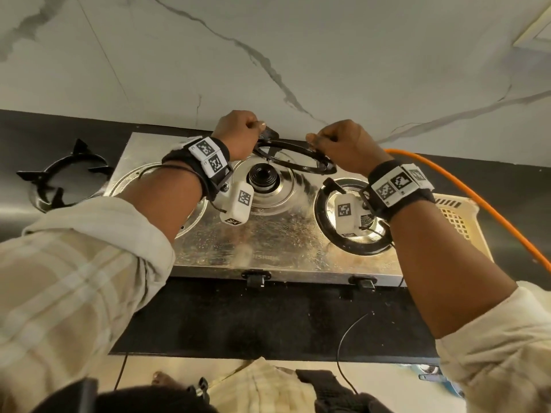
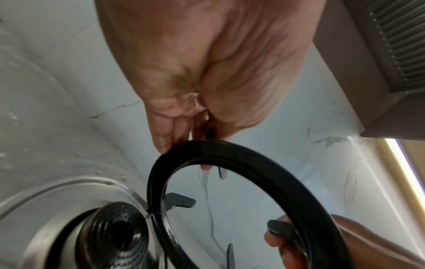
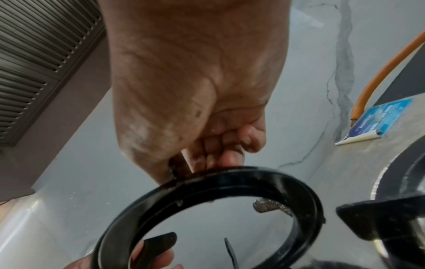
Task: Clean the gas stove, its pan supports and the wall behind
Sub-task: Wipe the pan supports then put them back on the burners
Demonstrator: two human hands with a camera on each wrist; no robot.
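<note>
Both hands, left hand (image 1: 237, 134) and right hand (image 1: 346, 144), gripped the black pan support (image 1: 293, 158) above the middle burner (image 1: 264, 177).

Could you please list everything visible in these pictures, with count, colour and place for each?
gas stove: one, steel, on the dark counter.
lifted pan support: one, black ring, held above the middle burner.
other pan supports: two, black; one on the counter left of the stove, one seated on the right burner.
middle burner: one, black, uncovered.
wall: white marble with grey veins, behind the stove.
hose: one, orange, running to the right.
basket: one, cream plastic, right of the stove.
knobs: two seen, black, on the front edge.
left hand: grips the ring's left side.
right hand: grips its right side.
</note>
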